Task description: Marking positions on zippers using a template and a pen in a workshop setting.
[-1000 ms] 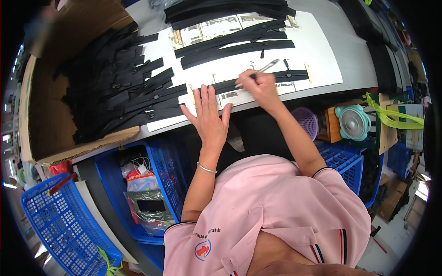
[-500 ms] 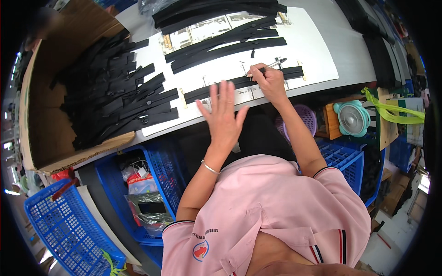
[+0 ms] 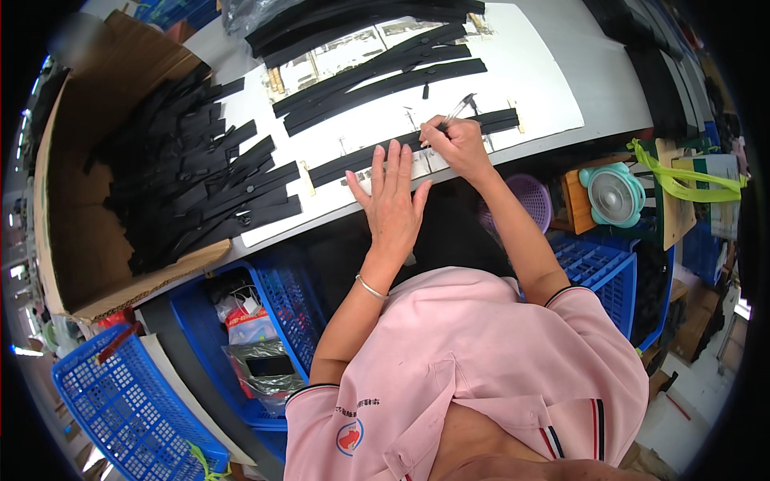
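Observation:
A black fabric strip (image 3: 499, 121) lies lengthwise along the near part of a white board (image 3: 536, 80), between yellowish tape marks at its ends. My left hand (image 3: 391, 196) rests flat with outstretched fingers, the fingertips on the strip's middle. Just right of it, my right hand (image 3: 459, 149) grips a pen (image 3: 460, 105) whose back end leans up and to the right. The pen's tip is at the strip, mostly hidden by my fingers. Farther back on the board lie more black strips (image 3: 385, 92), some overlapping, and a short black scrap (image 3: 425, 91).
A cardboard box (image 3: 53, 200) on its side at the left holds a heap of black strips (image 3: 188, 172). Blue baskets (image 3: 120, 401) stand below the table edge. A teal fan (image 3: 613, 195) and a purple basket (image 3: 531, 200) sit under the right side.
My left hand has come down onto the strip, its fingers closer together. My right hand with the pen has shifted slightly left along the strip. The whole view has tilted a little.

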The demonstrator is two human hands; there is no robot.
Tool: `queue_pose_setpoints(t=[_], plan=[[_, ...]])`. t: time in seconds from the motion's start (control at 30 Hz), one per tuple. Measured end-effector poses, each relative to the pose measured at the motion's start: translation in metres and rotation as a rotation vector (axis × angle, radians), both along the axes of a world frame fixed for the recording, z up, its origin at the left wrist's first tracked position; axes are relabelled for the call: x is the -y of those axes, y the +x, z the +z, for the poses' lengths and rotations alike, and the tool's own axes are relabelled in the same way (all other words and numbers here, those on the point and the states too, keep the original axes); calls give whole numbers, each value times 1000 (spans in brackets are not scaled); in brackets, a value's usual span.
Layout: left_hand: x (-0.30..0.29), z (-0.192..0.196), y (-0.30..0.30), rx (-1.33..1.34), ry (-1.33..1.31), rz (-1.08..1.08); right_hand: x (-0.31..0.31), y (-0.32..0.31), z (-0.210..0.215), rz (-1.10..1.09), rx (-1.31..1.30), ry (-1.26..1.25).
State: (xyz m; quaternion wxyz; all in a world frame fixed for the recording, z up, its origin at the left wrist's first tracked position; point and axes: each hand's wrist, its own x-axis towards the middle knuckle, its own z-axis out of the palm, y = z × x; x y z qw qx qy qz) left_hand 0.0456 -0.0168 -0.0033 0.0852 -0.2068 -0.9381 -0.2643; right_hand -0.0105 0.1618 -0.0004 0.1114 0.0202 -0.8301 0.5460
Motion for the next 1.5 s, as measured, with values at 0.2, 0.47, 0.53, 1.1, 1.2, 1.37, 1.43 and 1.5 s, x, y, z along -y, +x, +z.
queue_pose_setpoints(t=[0.2,0.47,0.53,1.1,1.2,1.37,1.43,1.5], plan=[[-1,-3,0,-29,-43,-1,0,-1,-2,25,-86,74],[0,-3,0,6,-59,13,-28,11,12,62,58,-346],[0,-3,0,-9,-92,13,-48,15,23,-96,-20,-399],[-99,20,-62,2,307,-393,-99,3,6,-217,45,-419],[-101,16,-69,16,156,-362,-101,5,3,-219,52,-367],[-98,11,-61,-53,247,-220,-98,6,-1,-204,-35,-251],[-101,9,-60,-66,230,-212,-97,6,0,-201,-39,-240],[-103,7,-60,-81,217,-203,-97,5,-1,-192,-35,-180]])
